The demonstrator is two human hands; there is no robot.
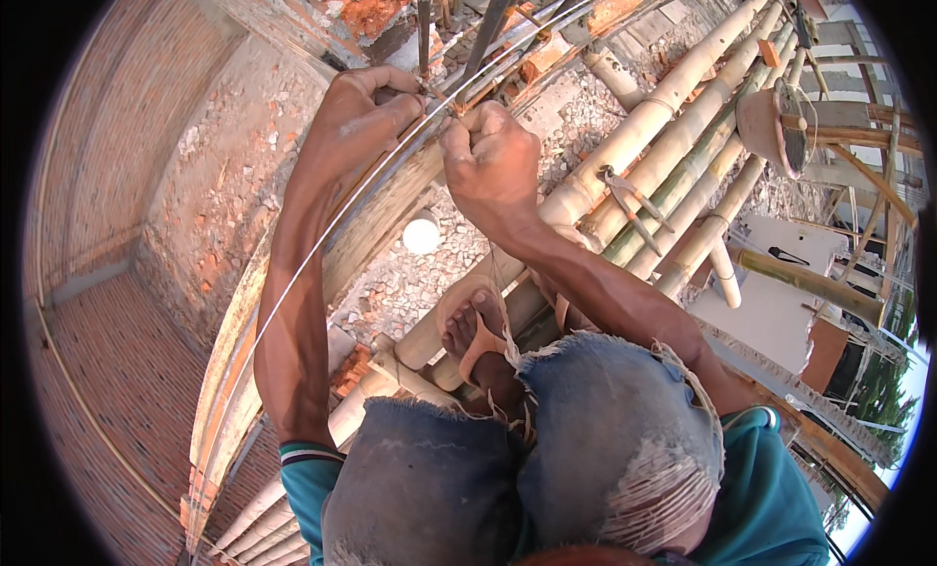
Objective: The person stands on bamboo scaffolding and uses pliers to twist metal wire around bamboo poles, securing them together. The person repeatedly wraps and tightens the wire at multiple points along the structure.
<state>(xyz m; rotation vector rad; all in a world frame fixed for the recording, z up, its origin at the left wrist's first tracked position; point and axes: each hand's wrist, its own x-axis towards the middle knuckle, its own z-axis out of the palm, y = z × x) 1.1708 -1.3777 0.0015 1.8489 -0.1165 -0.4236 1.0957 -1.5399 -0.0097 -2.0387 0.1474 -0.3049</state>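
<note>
My left hand (363, 115) is closed in a pinch at the upper edge of a long wooden formwork board (376, 210), beside an upright dark steel bar (424, 24). Close by on the right, my right hand (496, 166) is curled shut, thumb against the fingers. Whatever thin thing the fingertips pinch is too small to make out. A taut white string (337, 220) runs along the board, passing between my two hands. To the right of my right forearm, pincers with orange-brown handles (632, 207) lie open across bamboo poles (649, 127).
My sandalled foot (475, 337) rests on bamboo. A bucket (771, 132) stands on the poles at upper right. Brick rubble (395, 283) lies far below between board and poles. Brick walls (117, 322) drop away at left. More steel bars (493, 24) rise ahead.
</note>
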